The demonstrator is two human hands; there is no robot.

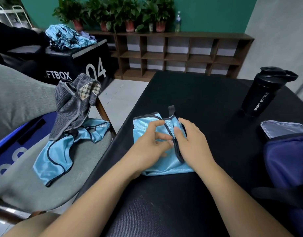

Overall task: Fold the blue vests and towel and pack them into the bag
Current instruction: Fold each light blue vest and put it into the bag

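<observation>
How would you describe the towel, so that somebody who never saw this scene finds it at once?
Look left of the black table to the grey chair. On it rests the towel, partly over an unfolded blue vest. Unlike that shiny vest, it is grey, finely striped, with a checked patch.

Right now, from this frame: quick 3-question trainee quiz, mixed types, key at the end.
1. True or false: the striped towel lies on the table.
2. The left hand and right hand both rest on: A the towel, B the folded vest, C a book.
3. Fill in: the black bottle stands to the person's ___ of the vest.
Key: 1 false, it is on the chair; 2 B; 3 right.
</observation>
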